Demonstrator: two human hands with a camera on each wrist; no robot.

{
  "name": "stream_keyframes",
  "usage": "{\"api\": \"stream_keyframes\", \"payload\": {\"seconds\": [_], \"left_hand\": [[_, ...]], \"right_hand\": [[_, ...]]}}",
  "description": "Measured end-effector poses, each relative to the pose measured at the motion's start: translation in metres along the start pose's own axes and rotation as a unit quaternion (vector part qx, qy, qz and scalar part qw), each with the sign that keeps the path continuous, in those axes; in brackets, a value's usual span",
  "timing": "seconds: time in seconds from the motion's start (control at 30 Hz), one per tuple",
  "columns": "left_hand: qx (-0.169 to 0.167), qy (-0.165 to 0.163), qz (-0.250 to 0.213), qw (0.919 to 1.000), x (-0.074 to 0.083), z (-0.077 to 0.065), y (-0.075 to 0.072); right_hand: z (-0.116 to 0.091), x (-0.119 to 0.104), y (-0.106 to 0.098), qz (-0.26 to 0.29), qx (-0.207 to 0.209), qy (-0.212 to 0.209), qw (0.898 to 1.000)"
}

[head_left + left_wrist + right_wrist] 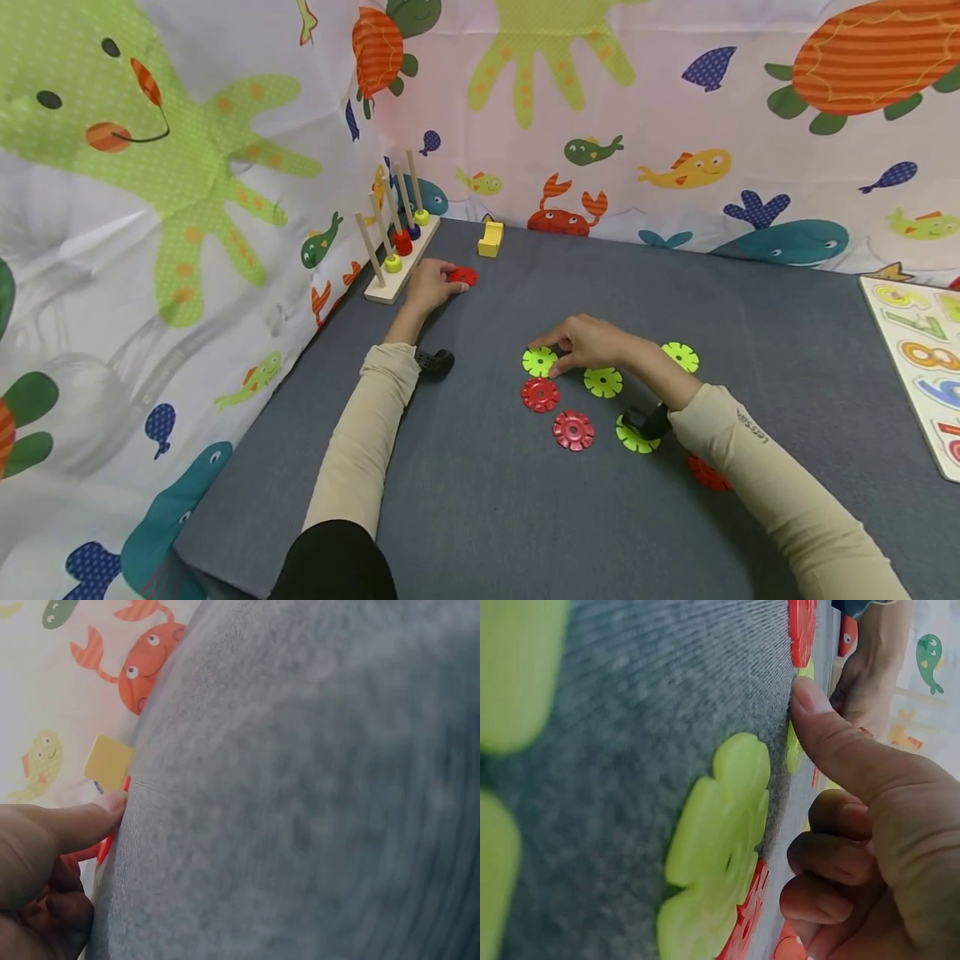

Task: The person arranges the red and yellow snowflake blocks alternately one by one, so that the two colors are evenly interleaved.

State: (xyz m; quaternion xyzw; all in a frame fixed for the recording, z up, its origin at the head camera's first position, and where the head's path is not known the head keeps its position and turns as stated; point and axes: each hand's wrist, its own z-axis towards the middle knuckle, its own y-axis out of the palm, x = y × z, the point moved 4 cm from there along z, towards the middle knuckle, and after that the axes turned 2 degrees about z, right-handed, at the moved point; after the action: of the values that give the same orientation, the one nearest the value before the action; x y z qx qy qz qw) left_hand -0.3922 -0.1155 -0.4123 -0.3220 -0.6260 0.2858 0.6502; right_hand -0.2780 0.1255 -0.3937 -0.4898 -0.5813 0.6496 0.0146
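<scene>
In the head view my left hand pinches a red notched plastic disc by its edge, low over the grey tabletop beside the peg stand. The left wrist view shows that disc nearly edge-on, with the thumb along it. My right hand grips a yellow-green flower-shaped disc, thumb at one edge and index finger at the far edge. Its other fingers curl inward in the right wrist view. Just nearer lies a red disc; another yellow-green disc sits under the right wrist.
A wooden peg stand with colored beads lines the left side. Behind the left hand stands a yellow block. More discs lie around the right forearm, including a red one. A number board is at far right; printed cloth walls enclose the table.
</scene>
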Motion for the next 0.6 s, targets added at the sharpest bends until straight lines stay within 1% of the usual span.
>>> {"api": "stream_keyframes", "payload": {"seconds": [0.2,0.4,0.5,0.6], "left_hand": [[-0.005,0.019,0.012,0.9997,0.0015,-0.0014,0.0013],[-0.005,0.032,0.025,0.9991,0.0006,-0.001,0.0022],[-0.005,0.034,0.027,0.9991,0.0004,-0.0006,0.0024],[-0.005,0.033,0.022,0.9992,0.0006,-0.0006,0.0026]], "right_hand": [[-0.0021,-0.0033,0.0006,-0.043,0.009,-0.018,0.999],[-0.0012,-0.0077,0.0026,-0.093,0.021,-0.018,0.995],[-0.0009,-0.0083,0.0029,-0.098,0.024,-0.018,0.995],[-0.001,-0.0083,0.0021,-0.082,0.028,-0.023,0.996]]}}
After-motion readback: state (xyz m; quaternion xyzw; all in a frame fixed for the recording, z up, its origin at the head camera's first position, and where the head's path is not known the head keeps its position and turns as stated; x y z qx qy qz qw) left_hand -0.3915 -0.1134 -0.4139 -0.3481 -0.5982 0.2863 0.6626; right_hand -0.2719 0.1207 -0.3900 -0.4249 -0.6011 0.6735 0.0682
